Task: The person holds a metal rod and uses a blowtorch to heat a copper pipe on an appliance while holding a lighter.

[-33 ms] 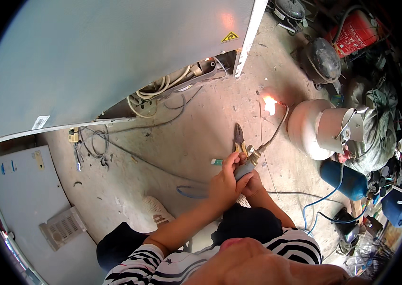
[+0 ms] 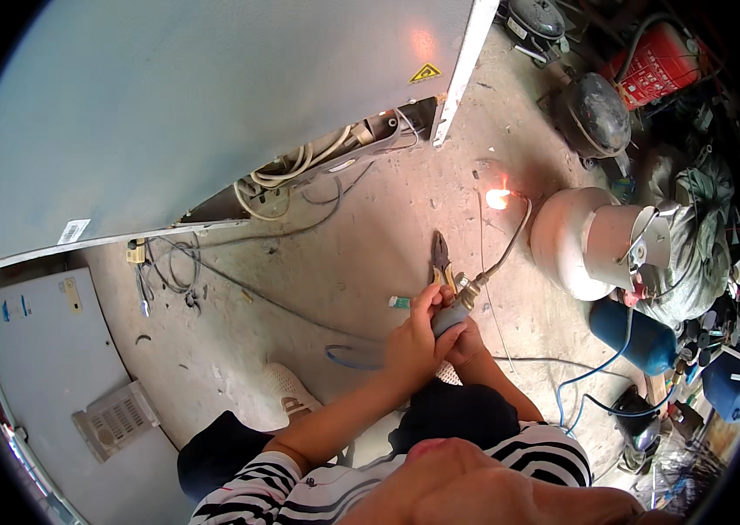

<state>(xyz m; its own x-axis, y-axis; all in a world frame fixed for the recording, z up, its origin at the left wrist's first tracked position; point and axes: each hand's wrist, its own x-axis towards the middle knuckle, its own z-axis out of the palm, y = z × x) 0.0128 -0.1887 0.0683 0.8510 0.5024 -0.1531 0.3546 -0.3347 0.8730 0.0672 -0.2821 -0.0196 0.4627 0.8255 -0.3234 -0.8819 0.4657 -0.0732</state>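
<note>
Both my hands are closed around a gas torch point(image 2: 450, 319), its grey handle angled up and to the right. My left hand point(image 2: 416, 339) wraps the handle from the left, its fingertips close to the brass valve. My right hand point(image 2: 468, 343) grips from the right and below, partly hidden by the handle. A thin curved neck runs from the brass fitting to the tip, where a bright orange-white flame point(image 2: 498, 199) burns above the floor. Just beyond the valve lie pliers point(image 2: 442, 252) with dark jaws and yellowish handles. A small green-and-white object point(image 2: 399, 302) lies left of my fingers.
A large grey appliance point(image 2: 212, 105) with exposed tubes stands at upper left. Right of the flame is a white gas cylinder point(image 2: 562, 241); a blue cylinder point(image 2: 637, 334) and blue hose point(image 2: 593, 363) lie nearer. Black compressors point(image 2: 596, 114) sit at upper right. Cables point(image 2: 256, 293) cross the floor.
The flame has become lower and flatter. My hands hold the torch in nearly the same place.
</note>
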